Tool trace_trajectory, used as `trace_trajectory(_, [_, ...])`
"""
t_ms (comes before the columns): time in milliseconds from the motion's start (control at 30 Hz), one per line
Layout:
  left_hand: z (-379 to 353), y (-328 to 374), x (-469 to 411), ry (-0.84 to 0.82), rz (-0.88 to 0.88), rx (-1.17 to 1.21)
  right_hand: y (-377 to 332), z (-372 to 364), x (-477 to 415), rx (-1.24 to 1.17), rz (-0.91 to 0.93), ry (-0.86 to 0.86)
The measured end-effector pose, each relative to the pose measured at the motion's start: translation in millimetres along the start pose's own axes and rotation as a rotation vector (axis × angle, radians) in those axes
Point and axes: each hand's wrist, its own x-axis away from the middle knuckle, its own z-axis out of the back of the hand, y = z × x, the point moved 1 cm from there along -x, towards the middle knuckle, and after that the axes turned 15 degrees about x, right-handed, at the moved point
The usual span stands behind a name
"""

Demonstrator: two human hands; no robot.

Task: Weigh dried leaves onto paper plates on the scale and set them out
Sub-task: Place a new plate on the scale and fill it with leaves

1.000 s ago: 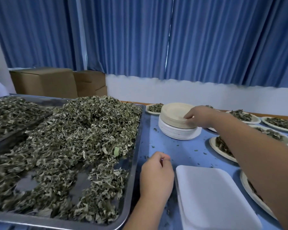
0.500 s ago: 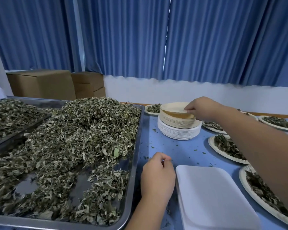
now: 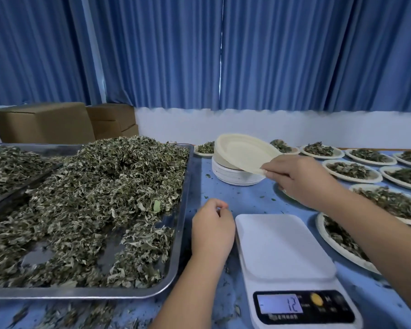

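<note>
My right hand (image 3: 299, 180) pinches the near rim of a cream paper plate (image 3: 243, 150), which is tilted up and lifted off the stack of paper plates (image 3: 235, 175) at the back of the blue table. My left hand (image 3: 212, 230) rests with curled fingers, holding nothing, between the metal tray's rim (image 3: 179, 236) and the white scale (image 3: 282, 248). The scale's platform is bare and its display (image 3: 280, 303) reads 12. A large heap of dried leaves (image 3: 100, 191) fills the tray on the left.
Several paper plates filled with leaves (image 3: 351, 170) lie in rows on the right side of the table. A second tray of leaves (image 3: 12, 162) sits at far left, cardboard boxes (image 3: 43, 123) behind it. Leaf crumbs litter the blue table (image 3: 237, 198).
My right hand has lifted the top plate off the stack, tilted it and drawn it toward me. My left hand stays beside the scale. The view has dropped, showing the scale's display.
</note>
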Motion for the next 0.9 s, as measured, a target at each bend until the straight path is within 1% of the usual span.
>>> trace_trajectory(100, [2.8, 6.6, 4.5, 0.043, -0.035, 0.025, -7.8, 14.3, 48.1, -0.06, -0.024, -0.042])
trace_trajectory(200, [6.6, 12.3, 10.9, 0.071, 0.004, 0.121, -12.9, 26.7, 85.5, -0.083, 0.019, -0.111])
trace_trajectory(300, [10.5, 20.5, 19.9, 0.095, -0.004, 0.163, -13.2, 36.7, 112.1, -0.118, 0.063, -0.167])
trace_trajectory(433, [15.3, 32.6, 32.2, 0.083, -0.061, 0.128, -12.1, 42.9, 132.7, -0.147, 0.114, -0.201])
trace_trajectory(567, [23.7, 43.9, 37.9, 0.056, -0.193, -0.104, -7.7, 42.4, 136.5, -0.171, 0.109, -0.143])
trace_trajectory(667, [43.2, 48.3, 35.8, 0.096, -0.213, -0.409, -3.6, 34.8, 139.9, -0.186, 0.09, -0.223])
trace_trajectory(733, [59.7, 48.4, 30.8, 0.141, -0.142, -0.646, -2.4, 33.1, 142.7, -0.211, 0.075, -0.293])
trace_trajectory(800, [73.9, 44.5, 23.6, 0.139, 0.018, -0.831, -1.7, 36.4, 144.7, -0.243, 0.029, -0.328])
trace_trajectory(867, [84.8, 35.4, 16.6, 0.079, 0.186, -0.911, -0.2, 40.0, 146.1, -0.291, -0.038, -0.288])
trace_trajectory(900, [88.8, 30.9, 13.7, 0.039, 0.251, -0.905, -0.4, 41.6, 146.4, -0.303, -0.066, -0.248])
